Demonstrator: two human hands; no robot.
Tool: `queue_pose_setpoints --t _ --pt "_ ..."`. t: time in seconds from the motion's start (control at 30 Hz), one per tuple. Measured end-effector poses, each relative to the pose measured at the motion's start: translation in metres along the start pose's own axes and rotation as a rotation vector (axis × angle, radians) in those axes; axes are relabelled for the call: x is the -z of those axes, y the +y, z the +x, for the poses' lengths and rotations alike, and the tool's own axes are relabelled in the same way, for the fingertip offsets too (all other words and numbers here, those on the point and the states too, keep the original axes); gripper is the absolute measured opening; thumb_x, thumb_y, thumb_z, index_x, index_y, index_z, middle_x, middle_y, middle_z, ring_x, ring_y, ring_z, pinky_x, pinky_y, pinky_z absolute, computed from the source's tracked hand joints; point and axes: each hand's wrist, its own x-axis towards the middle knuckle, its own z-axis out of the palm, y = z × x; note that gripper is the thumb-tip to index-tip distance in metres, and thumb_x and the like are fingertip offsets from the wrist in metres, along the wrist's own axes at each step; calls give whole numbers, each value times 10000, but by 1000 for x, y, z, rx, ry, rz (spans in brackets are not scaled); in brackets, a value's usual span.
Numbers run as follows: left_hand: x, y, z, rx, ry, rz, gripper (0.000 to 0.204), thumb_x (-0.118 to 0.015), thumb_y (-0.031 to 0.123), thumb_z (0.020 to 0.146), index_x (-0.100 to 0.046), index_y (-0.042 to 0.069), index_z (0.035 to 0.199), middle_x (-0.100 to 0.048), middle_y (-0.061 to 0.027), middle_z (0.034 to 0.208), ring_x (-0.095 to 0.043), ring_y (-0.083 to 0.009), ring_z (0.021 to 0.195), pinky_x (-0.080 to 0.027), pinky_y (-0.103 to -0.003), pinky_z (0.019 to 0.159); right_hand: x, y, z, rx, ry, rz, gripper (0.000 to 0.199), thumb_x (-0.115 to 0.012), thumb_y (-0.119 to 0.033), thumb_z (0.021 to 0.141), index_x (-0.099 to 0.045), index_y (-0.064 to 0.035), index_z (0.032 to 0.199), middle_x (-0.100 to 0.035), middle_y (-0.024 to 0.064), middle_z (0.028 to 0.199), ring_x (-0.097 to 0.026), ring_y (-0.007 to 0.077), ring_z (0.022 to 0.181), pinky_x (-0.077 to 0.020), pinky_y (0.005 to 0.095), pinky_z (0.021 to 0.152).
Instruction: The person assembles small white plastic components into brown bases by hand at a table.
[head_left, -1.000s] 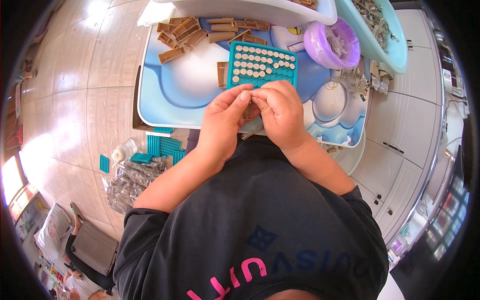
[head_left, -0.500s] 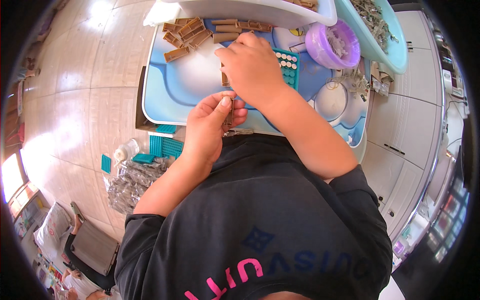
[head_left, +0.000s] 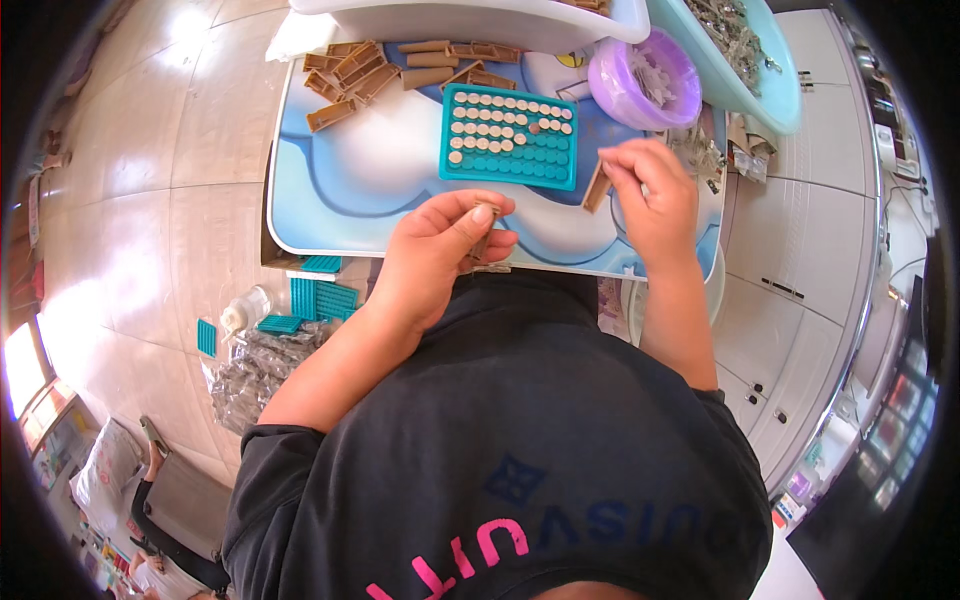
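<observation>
A teal tray (head_left: 510,160) with rows of round tan pieces lies flat on a blue and white table (head_left: 340,180). My left hand (head_left: 440,250) is near the table's front edge, below the tray, and pinches a small brown strip (head_left: 486,225) between thumb and fingers. My right hand (head_left: 655,195) is to the right of the tray with its fingers curled, next to a brown strip (head_left: 597,187) lying on the table; whether it holds a small piece I cannot tell.
Several brown strips (head_left: 350,75) lie at the table's far edge. A purple bowl (head_left: 645,80), a light blue tub (head_left: 740,50) and a white tub (head_left: 470,20) stand behind. On the floor at left are teal trays (head_left: 315,300) and plastic bags (head_left: 260,365). White cabinets (head_left: 800,260) stand at right.
My right hand left the tray area and swung to the right of it. The teal tray now lies uncovered on the table. My left hand stays near the front edge with the strip.
</observation>
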Motion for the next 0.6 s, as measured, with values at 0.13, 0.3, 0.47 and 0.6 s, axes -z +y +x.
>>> queue_pose_setpoints --t 0.13,0.3,0.47,0.6 --pt "-20 -2 7 57 -125 34 236 -539 182 935 -580 15 1096 -636 -74 1004 -634 -153 850 -523 -288 792 -5 -19 -26 -16 -18 -20 95 -650 4 764 -646 -18 856 -606 93 804 -604 227 698 -479 293 620" --pt "-26 -5 14 194 -306 63 248 -529 191 941 -577 10 1104 -619 -56 961 -620 -129 837 -515 -272 772 -10 -25 -41 -232 -69 435 175 -665 2 767 -635 6 939 -633 82 890 -605 185 761 -480 286 655" --pt "-23 -6 16 156 -342 -142 261 -503 204 954 -568 7 1112 -615 -53 954 -617 -120 821 -518 -269 755 -7 -16 -43 -118 -128 687 395 -706 -39 763 -579 -3 1136 -612 84 1099 -555 142 988 -455 294 828" --pt "-23 -8 19 179 -389 -221 287 -485 203 958 -531 4 1160 -607 -87 1048 -615 -116 801 -527 -276 757 -16 -15 -50 -201 -171 931 520 -753 -91 729 -546 -11 1199 -575 105 1164 -522 185 1071 -421 319 907"
